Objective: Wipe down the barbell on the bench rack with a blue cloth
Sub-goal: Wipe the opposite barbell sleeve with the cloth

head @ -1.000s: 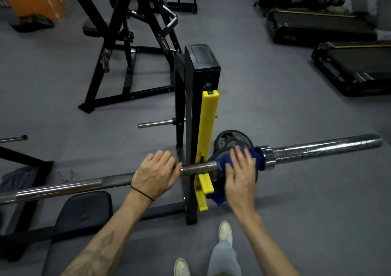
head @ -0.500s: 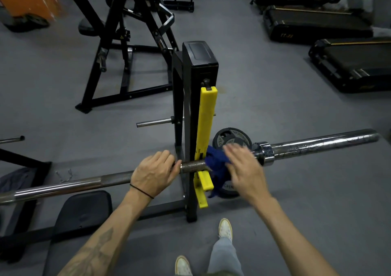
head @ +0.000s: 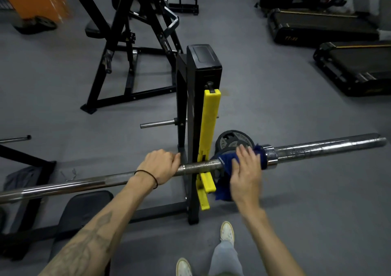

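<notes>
A steel barbell (head: 321,147) lies across the black bench rack upright (head: 197,114), resting on its yellow hook (head: 208,131). My left hand (head: 157,166) grips the bar's shaft just left of the upright. A blue cloth (head: 227,163) is draped over the bar between the hook and the sleeve collar, its loose end hanging below. My right hand (head: 246,176) presses the cloth onto the bar, fingers spread over it.
A black weight plate (head: 229,141) sits behind the bar on the rack's peg. The bench pad (head: 84,208) is at lower left. Another black machine (head: 131,49) stands behind, treadmills (head: 355,68) at right. My shoes (head: 227,232) are below the bar.
My right hand has slid the cloth back to the right along the bar, from beside the yellow hook toward the sleeve collar. My left hand has kept its grip.
</notes>
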### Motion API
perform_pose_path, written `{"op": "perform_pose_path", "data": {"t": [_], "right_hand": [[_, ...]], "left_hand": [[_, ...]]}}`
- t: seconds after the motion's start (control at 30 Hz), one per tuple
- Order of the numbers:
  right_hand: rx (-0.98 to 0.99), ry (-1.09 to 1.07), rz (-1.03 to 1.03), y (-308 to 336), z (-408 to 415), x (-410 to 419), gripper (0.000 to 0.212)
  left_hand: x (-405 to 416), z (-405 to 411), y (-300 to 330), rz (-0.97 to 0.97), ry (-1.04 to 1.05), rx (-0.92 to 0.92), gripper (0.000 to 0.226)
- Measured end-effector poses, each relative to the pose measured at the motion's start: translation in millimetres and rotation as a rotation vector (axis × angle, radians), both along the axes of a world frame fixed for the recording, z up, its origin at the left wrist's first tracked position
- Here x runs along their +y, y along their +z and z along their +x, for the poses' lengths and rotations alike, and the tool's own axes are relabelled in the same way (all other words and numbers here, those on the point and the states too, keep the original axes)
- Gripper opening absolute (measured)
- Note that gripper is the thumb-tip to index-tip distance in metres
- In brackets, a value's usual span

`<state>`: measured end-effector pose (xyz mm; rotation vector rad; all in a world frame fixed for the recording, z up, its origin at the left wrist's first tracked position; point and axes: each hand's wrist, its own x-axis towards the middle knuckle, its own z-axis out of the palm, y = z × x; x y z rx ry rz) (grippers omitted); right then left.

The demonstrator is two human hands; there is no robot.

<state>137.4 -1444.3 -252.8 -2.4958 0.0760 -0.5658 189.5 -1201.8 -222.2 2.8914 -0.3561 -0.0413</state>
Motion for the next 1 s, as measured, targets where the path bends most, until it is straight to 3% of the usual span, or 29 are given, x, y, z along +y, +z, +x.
{"op": "perform_pose_path", "data": {"t": [0.07, 0.13, 0.23, 0.3, 0.33, 0.43, 0.5, 0.63, 0.73, 0.8, 0.9, 1.0], "right_hand": [[-0.019, 0.215, 0.000, -4, -17, 29, 0.048], [-0.049, 0.384, -0.116, -3, -10, 7, 0.048], [-0.031, 0.139, -0.112, 3, 15, -39, 0.047], [0.027, -0.009, 0.000, 0, 3, -17, 0.048], [0.064, 0.014, 0.039, -2, -8, 6, 0.048], [0.014, 0.371, -0.105, -8, -29, 16, 0.050], [-0.025, 0.358, -0.230, -8, -10, -22, 0.049], [0.049, 0.005, -0.019, -4, 1, -16, 0.054], [0.050, 0.257, -0.067, -8, -20, 22, 0.052], [-0.011, 0.391, -0.205, -4, -5, -6, 0.049], [-0.022, 0.147, -0.165, -3, 14, -48, 0.048], [0.032, 0.023, -0.013, -8, -7, 1, 0.049]], "left_hand": [[0, 4, 2, -0.008, 0.011, 0.056, 0.055], [3, 0, 1, 0.036, 0.003, -0.072, 0.057], [1, -20, -14, 0.063, -0.014, -0.453, 0.050], [-5, -29, -27, 0.068, -0.025, -0.550, 0.046], [-6, -30, -30, 0.081, -0.034, -0.563, 0.045], [-2, -29, -36, 0.142, -0.143, -0.640, 0.045], [1, -30, -37, 0.195, -0.254, -0.676, 0.051], [2, -31, -37, 0.205, -0.256, -0.676, 0.059], [0, -32, -39, 0.197, -0.231, -0.675, 0.063], [1, -29, -39, 0.183, -0.208, -0.665, 0.064], [1, -28, -40, 0.182, -0.195, -0.657, 0.064], [1, -30, -43, 0.174, -0.209, -0.656, 0.064]]}}
